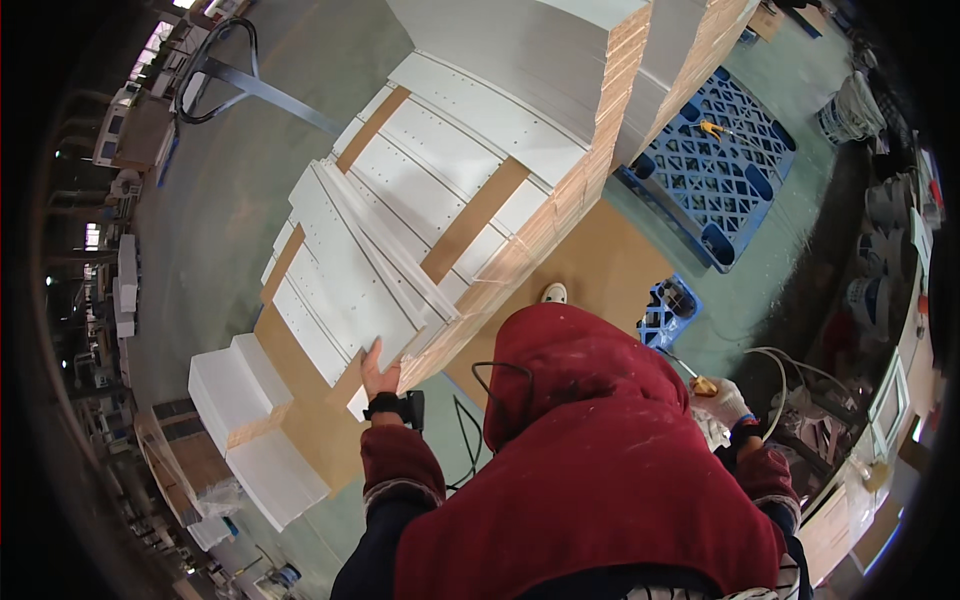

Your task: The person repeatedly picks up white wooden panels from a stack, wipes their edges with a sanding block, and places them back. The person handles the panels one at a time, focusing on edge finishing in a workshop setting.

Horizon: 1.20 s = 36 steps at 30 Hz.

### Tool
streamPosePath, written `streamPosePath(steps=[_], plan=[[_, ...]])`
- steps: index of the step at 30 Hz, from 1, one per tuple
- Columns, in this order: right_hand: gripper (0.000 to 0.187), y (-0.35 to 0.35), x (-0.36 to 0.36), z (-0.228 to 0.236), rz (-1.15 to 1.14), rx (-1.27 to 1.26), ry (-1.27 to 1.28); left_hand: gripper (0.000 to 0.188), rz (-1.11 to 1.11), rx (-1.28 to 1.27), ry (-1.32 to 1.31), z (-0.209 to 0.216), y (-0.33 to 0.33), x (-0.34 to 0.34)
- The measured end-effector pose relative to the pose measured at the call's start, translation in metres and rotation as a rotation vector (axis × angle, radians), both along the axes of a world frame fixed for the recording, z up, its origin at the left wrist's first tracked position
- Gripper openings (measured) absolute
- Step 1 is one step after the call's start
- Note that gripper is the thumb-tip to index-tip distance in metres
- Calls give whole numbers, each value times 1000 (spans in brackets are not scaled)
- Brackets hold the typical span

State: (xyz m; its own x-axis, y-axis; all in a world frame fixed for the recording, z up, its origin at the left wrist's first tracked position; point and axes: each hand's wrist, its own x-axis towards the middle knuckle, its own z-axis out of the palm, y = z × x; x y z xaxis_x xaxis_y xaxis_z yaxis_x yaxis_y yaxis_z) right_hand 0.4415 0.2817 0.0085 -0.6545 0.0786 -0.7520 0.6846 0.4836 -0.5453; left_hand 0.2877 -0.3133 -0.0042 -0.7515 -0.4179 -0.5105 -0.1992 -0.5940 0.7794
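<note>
Resting against the left hand [378, 374]: a white panel [345, 265].

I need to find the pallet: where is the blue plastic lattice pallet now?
In the head view, the blue plastic lattice pallet lies on the green floor at upper right, just right of the tall stack of white boards.

— Where's that camera sitting?

— On the person's head, looking steeply down over the red hood [590, 440] at the floor [220, 200].

— How near is it to things?

— The hood and shoulders fill the lower edge; the stack of white panels [400, 230] lies just beyond, running toward the upper right. The blue pallet [720, 170] sits farther off, upper right.

— Any second view?

— Only this one. The fisheye bends the edges, darkening the rim.
</note>
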Motion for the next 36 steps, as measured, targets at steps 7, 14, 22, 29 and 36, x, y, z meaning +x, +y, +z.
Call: streamPosePath(steps=[7,14,22,29,36], plan=[[32,-18,-39,20,41,43,-4,31,131,175,-75,-72,-12,-4],[37,-1,-23,-13,-44,16,-51,28,-184,-696,-313,-83,-26,12],[36,-22,-23,-7,-18,16,-29,33,-557,-1457,-578,-53,-42,-46],[31,-28,-12,0,-59,45,54,42,-1014,-174,-254,5,159,-188],[28,-56,-12,46,-118,180,94,67,-1124,-1084,-218,-93,306,-259]])
